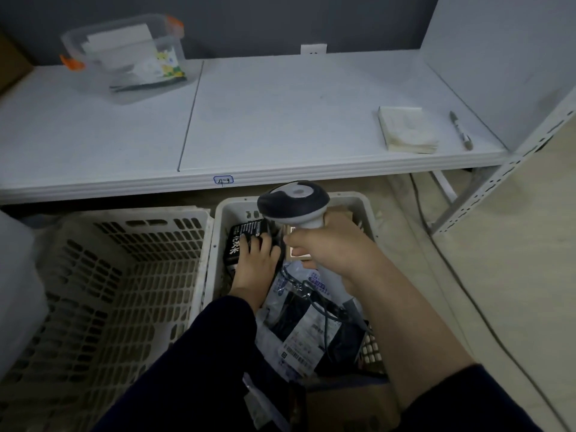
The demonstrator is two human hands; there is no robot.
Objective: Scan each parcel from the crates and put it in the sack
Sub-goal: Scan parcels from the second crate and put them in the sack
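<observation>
Two pale plastic crates stand on the floor under a white shelf. The left crate (103, 275) holds nothing that I can see. The right crate (358, 204) holds several parcels. My left hand (255, 263) reaches into it and lies on a black box parcel with white lettering (240, 241). My right hand (330, 247) grips the handle of a white and dark barcode scanner (293, 201), held above the crate's far end. A clear and black bagged parcel with a barcode label (302, 325) lies nearer to me. No sack is in view.
The white shelf (280, 120) carries a clear lidded tub with orange clips (127, 57), a stack of paper (405, 129) and a pen (461, 129). The scanner's cable (324, 310) trails over the parcels. A shelf upright (505, 179) and floor cables (452, 266) are at right.
</observation>
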